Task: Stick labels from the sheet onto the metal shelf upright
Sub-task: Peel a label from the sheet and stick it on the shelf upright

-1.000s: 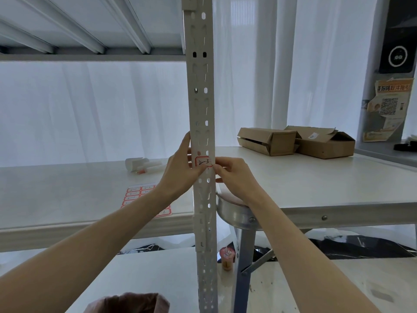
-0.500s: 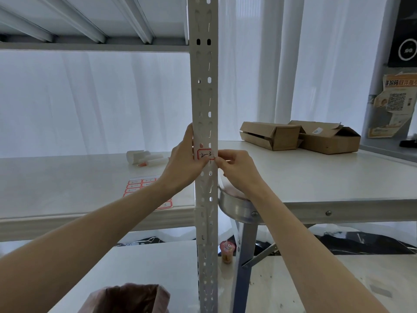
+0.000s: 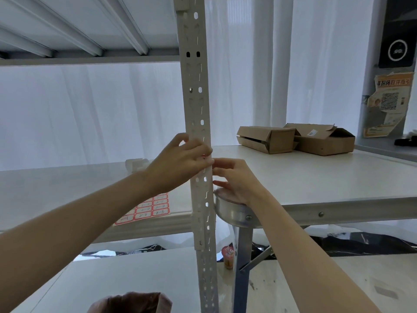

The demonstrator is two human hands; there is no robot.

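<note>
While my left hand (image 3: 180,161) is lying flat across the pale perforated metal shelf upright (image 3: 198,123), I am pressing a red-bordered label (image 3: 204,157) down, only a sliver showing under the fingers. My right hand (image 3: 234,179) is hovering loosely spread just beside the post, holding nothing. Next I judge another label must be peeled from the red-and-white label sheet (image 3: 150,207) near the shelf's front edge.

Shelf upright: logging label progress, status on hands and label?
Left hand pressed flat over the label on the shelf upright. Right hand open at its right edge. Label sheet on the shelf behind. Nothing in the way.
</note>
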